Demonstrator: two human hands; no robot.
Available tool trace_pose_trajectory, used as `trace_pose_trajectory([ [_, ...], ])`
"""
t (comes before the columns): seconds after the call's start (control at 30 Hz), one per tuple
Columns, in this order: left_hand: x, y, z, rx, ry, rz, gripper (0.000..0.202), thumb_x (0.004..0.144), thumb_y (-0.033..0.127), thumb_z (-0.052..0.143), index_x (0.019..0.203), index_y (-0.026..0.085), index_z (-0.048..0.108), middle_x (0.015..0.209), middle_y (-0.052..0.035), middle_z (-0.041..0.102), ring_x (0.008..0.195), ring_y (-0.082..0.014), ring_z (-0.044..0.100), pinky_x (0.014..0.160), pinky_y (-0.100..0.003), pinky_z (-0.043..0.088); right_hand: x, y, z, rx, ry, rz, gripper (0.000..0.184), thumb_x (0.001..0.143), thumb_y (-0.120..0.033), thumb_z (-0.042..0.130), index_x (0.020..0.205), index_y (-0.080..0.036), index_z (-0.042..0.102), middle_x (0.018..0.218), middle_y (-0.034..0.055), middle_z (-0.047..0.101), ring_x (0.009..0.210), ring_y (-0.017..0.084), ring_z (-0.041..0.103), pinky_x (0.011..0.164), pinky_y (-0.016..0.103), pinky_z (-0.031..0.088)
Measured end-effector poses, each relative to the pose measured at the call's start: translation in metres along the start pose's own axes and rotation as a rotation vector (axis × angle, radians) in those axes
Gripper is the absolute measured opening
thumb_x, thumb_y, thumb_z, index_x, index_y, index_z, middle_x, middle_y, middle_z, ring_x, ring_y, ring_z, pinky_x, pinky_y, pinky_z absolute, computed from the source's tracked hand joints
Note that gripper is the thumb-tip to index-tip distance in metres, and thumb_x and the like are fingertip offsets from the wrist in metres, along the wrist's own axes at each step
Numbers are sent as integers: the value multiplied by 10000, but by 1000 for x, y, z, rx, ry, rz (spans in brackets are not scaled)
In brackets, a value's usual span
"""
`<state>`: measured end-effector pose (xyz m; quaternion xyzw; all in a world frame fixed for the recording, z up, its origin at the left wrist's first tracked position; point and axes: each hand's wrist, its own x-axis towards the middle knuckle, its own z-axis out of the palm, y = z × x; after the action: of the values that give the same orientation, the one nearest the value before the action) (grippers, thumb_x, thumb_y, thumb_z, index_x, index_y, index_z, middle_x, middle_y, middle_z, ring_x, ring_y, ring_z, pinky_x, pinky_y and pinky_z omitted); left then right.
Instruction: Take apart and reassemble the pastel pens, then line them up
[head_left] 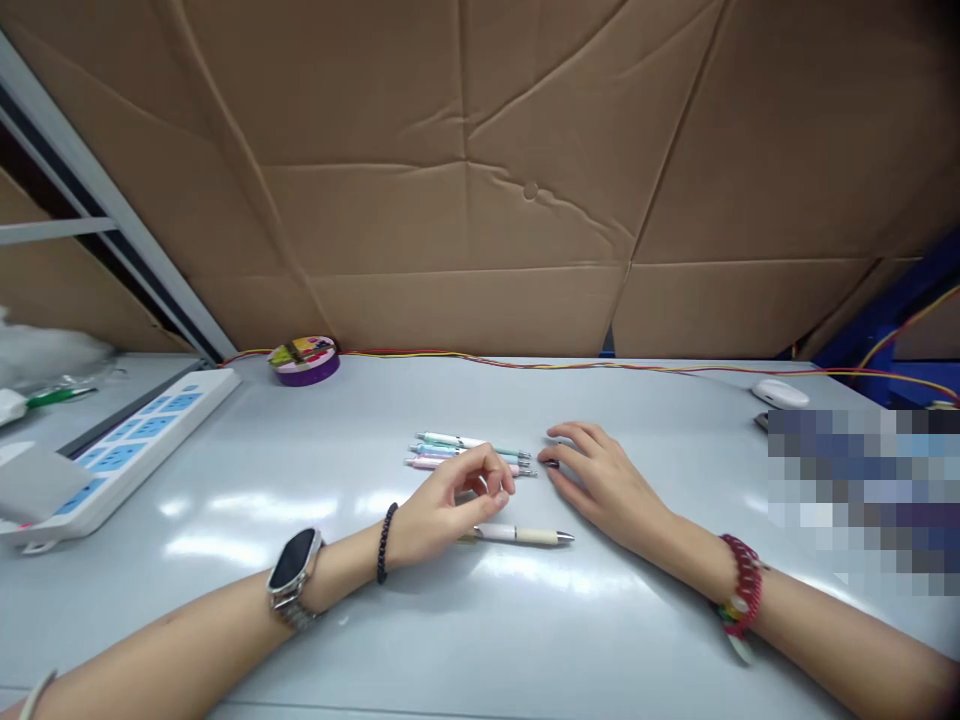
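Observation:
My left hand [451,508] hovers over the table with fingers curled and thumb tip close to them; nothing shows in its grasp. Beneath and beside it lies a pen with a white and cream barrel [517,535], its metal tip pointing right. Just behind that hand, several slim pens lie side by side: a white and green pen [450,439], a light blue pen [429,451] and a pink pen [424,463] among them. My right hand [604,482] rests palm down, fingers spread, right of the pen tips. A small dark thing [553,463] shows at its fingertips, too covered to name.
A white power strip [142,450] lies along the left side. A round purple tin [306,362] stands at the back left, near thin red and yellow wires [480,360]. At the back right is a white oval object [780,393]. Cardboard [465,220] walls the back.

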<state>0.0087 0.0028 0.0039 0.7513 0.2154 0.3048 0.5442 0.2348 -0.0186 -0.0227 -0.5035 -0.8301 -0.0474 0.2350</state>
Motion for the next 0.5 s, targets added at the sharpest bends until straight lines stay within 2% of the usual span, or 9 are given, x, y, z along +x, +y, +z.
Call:
trace_pose_trajectory([
  [0.3, 2, -4, -1, -88, -1, 3, 189, 844, 227, 512, 705, 171, 397, 831, -26, 488, 869, -151, 479, 852, -321, 389, 0, 0, -1, 10, -8, -5, 193, 847, -145, 420, 938, -207, 579, 1119, 96, 530, 1068, 220, 462, 870, 386, 431],
  [0.5, 2, -4, -1, -99, -4, 14, 181, 847, 205, 506, 708, 170, 396, 839, -26, 489, 865, -145, 477, 859, -324, 387, 0, 0, 0, 1, 12, 4, 150, 848, -170, 436, 912, -204, 567, 1115, 98, 529, 1061, 227, 463, 861, 397, 433],
])
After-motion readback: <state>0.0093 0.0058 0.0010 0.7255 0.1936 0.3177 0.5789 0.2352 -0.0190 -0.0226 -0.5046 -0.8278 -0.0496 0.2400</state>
